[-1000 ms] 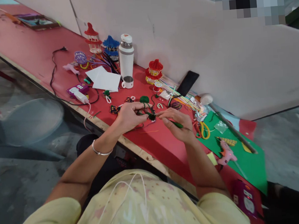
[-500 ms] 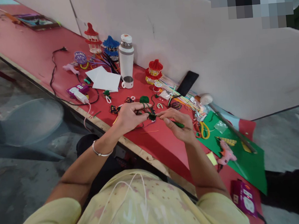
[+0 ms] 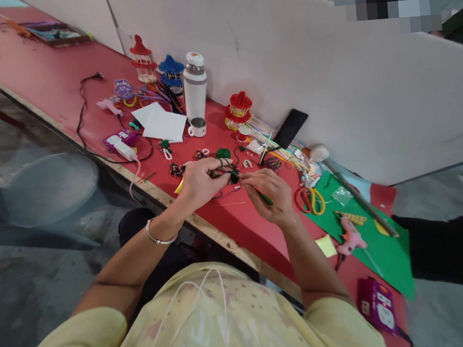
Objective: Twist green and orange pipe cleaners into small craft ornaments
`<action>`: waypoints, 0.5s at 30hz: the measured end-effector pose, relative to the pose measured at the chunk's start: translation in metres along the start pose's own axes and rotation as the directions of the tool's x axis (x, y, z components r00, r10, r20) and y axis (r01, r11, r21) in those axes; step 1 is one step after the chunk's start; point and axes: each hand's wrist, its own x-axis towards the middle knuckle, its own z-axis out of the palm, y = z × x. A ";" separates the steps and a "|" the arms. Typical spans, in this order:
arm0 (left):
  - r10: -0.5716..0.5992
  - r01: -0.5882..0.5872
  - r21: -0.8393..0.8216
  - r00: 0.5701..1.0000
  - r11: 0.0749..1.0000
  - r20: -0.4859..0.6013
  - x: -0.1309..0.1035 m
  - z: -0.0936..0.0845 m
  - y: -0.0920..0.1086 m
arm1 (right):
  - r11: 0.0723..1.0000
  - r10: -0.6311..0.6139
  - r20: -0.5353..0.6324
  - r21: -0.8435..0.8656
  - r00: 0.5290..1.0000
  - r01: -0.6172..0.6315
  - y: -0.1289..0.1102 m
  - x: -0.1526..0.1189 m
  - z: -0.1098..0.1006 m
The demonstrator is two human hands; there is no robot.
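Observation:
Dark green yarn runs over the raised index finger of my left hand [image 3: 200, 182]. Between that hand's fingers and thumb is a small dark green crochet piece [image 3: 234, 178], with a pale bit at its edge. My right hand [image 3: 272, 193] is closed round a crochet hook [image 3: 265, 198] with a green handle, its tip end at the piece. Just behind my left hand lies a green ball of yarn [image 3: 222, 153]. A multicoloured crocheted piece [image 3: 176, 170] and a green one with white beads [image 3: 166, 149] rest to the left.
A white flask [image 3: 196, 90] and cup [image 3: 197, 127] stand behind my hands. Scissors [image 3: 310, 200], a pink glue gun [image 3: 351, 237] and a green sheet [image 3: 394, 257] lie to the right. A phone [image 3: 291, 128] leans by the wall. Small pipe-cleaner towers [image 3: 143, 60] stand at the back.
My right hand has turned and shifted slightly left, so less of the hook's handle shows. My left hand stays nearly in place with the crochet piece.

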 end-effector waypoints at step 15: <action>-0.351 0.355 -0.446 0.932 0.821 0.096 0.003 -0.004 0.012 | 0.879 0.381 -0.134 0.358 0.915 -0.314 -0.009 -0.004 0.010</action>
